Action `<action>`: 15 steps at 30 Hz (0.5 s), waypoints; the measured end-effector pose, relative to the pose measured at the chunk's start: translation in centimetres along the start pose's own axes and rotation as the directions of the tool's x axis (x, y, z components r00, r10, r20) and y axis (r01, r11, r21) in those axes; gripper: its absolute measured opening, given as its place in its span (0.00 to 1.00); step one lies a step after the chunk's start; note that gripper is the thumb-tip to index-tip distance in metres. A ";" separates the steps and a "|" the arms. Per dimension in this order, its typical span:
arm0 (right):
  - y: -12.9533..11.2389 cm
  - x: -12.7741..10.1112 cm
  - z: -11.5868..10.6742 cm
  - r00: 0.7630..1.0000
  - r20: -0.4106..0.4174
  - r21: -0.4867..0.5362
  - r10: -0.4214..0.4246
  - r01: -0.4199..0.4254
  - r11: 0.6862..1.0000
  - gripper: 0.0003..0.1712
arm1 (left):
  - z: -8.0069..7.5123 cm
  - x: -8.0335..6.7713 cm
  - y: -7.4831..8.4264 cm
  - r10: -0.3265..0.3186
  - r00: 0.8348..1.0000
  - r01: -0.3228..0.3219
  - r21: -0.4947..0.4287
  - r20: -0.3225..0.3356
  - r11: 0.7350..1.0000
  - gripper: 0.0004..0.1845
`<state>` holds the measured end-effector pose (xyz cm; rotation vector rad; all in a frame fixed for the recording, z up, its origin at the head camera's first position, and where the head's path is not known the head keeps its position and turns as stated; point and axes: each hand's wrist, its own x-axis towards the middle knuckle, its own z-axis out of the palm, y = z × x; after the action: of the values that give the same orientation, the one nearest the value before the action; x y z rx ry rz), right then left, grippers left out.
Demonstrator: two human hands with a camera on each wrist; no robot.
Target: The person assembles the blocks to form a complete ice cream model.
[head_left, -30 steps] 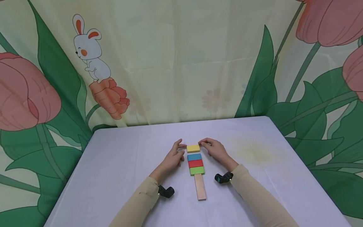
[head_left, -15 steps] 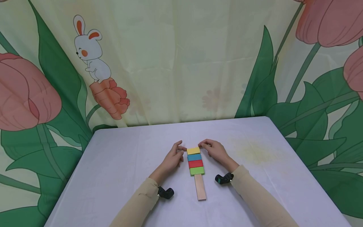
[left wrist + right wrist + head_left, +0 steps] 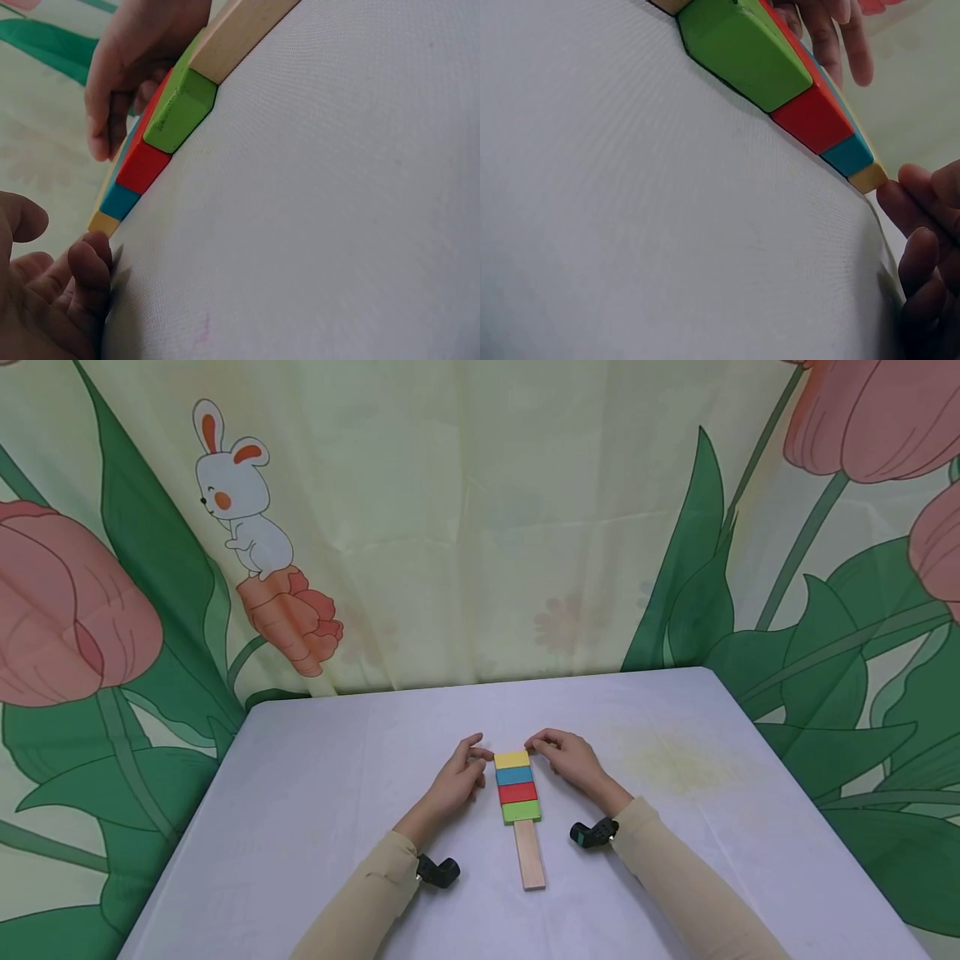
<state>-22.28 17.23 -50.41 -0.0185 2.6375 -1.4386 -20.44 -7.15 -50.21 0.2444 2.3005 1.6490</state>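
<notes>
A yellow block point(image 3: 512, 760), a blue block point(image 3: 513, 776), a red block point(image 3: 517, 792) and a green block point(image 3: 521, 812) lie flat in a column, long sides together. From the green one a plain wooden strip point(image 3: 530, 856) runs toward the near edge. My left hand point(image 3: 456, 774) rests at the yellow block's left end, a fingertip right at its corner and the fingers loosely bent. At the opposite end, fingertips of my right hand point(image 3: 572, 760) meet the yellow block's right far corner. In the right wrist view, the yellow block's end point(image 3: 868, 178) sits against the right fingertips.
A white cloth covers the table point(image 3: 337, 793), with a faint yellowish stain point(image 3: 675, 760) at the right. Behind the far edge hangs a curtain point(image 3: 480, 527) printed with tulips and a rabbit. A small black camera is strapped to each wrist.
The yellow block has slid toward me, closing the gap to the blue block; it now lies against it. Both hands moved slightly nearer with it. The other blocks and the strip stayed put.
</notes>
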 end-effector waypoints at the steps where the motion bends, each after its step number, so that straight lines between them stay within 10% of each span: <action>1: 0.0 0.0 0.0 1.000 0.001 -0.002 -0.001 0.001 1.000 0.12 | 0.0 0.0 0.0 -0.005 1.000 0.005 0.000 -0.001 1.000 0.30; 10: -0.2 -1.0 -0.5 0.999 0.020 -0.045 -0.031 0.032 0.998 0.14 | 0.1 -1.1 0.5 0.045 0.998 -0.050 0.140 0.035 0.989 0.26; 15: -0.8 -2.7 -0.8 0.997 0.047 -0.084 -0.060 0.063 0.994 0.14 | -0.1 -3.2 1.3 0.157 0.986 -0.168 0.413 0.063 0.895 0.23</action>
<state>-19.74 17.63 -48.97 -0.1404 2.6821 -1.3259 -17.52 -7.78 -48.49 0.5632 2.6524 1.1865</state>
